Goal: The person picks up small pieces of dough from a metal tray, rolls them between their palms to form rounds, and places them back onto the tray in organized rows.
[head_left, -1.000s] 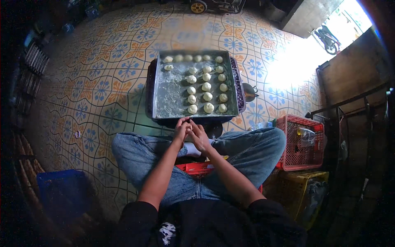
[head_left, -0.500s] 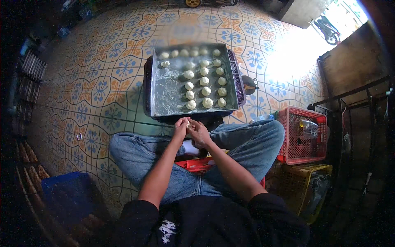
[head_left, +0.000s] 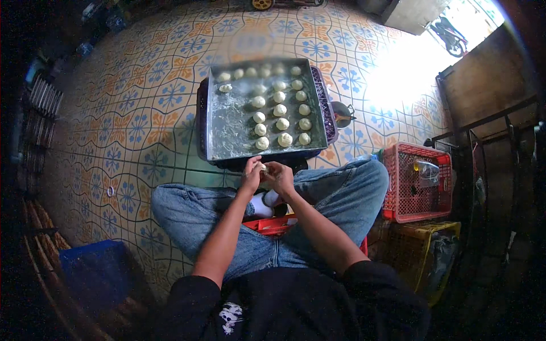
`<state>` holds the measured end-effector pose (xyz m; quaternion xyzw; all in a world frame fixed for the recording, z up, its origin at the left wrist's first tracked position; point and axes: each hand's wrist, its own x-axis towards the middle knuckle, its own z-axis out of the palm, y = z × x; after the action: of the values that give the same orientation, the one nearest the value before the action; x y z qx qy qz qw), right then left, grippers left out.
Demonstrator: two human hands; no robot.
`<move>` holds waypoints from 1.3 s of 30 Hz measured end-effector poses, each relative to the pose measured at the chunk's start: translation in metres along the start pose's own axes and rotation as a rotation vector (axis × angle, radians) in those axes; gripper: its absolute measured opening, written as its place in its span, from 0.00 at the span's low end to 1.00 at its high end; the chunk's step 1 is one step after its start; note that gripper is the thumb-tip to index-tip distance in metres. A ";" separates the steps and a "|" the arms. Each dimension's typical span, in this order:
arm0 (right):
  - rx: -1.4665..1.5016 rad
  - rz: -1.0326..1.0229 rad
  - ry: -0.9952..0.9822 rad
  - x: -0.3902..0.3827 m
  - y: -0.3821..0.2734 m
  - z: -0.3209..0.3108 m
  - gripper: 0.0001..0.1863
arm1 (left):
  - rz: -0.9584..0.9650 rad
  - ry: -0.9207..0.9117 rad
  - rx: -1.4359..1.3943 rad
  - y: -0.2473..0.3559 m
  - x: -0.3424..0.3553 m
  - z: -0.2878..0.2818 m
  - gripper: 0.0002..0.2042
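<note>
A small pale dough piece sits between the left hand and right hand, both pinching it with curled fingers, just before the near edge of a floured metal tray of dough balls. Around lies a patterned tile floor, with a red crate at right.

The one view, a fisheye worn on the head, left of a pair, looks steeply down and forward from close above the shirt, past the hands near mid-frame, to the tray just beyond and the floor farther off, straight edges bowing toward the rim.
</note>
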<state>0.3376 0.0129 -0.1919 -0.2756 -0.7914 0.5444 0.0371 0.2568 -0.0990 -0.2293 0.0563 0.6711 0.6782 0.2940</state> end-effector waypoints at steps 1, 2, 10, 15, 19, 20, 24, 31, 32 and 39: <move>0.031 -0.004 0.026 0.002 0.002 0.001 0.16 | 0.009 -0.016 0.006 0.000 0.001 0.001 0.17; 0.029 -0.016 0.029 0.006 0.009 0.005 0.16 | 0.021 -0.016 0.004 -0.004 0.006 -0.002 0.17; 0.633 -0.034 0.059 0.016 0.032 0.019 0.09 | 0.077 0.074 0.327 0.028 -0.010 -0.009 0.18; 0.567 0.024 0.096 0.021 0.037 0.018 0.11 | 0.218 0.072 0.297 0.019 -0.008 -0.008 0.09; 0.430 0.089 0.147 0.023 0.039 0.014 0.11 | 0.209 0.017 0.311 0.015 -0.001 -0.008 0.10; 0.387 0.119 0.125 0.018 0.030 0.016 0.12 | 0.287 0.010 0.351 0.014 -0.002 -0.017 0.12; 0.408 0.215 0.170 0.026 0.053 0.004 0.14 | 0.277 -0.148 0.337 0.038 -0.007 0.009 0.17; 0.645 0.162 0.115 0.025 0.043 0.004 0.12 | 0.195 -0.142 0.388 0.016 0.008 -0.004 0.18; 0.730 0.114 0.006 0.022 0.039 0.002 0.13 | 0.162 -0.179 0.341 0.020 0.004 -0.006 0.19; 0.727 -0.034 -0.399 0.035 0.038 -0.010 0.19 | 0.134 -0.422 0.010 0.033 0.002 -0.015 0.42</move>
<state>0.3265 0.0475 -0.2302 -0.1204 -0.5436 0.8306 -0.0130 0.2370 -0.1086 -0.2001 0.2430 0.5930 0.6659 0.3820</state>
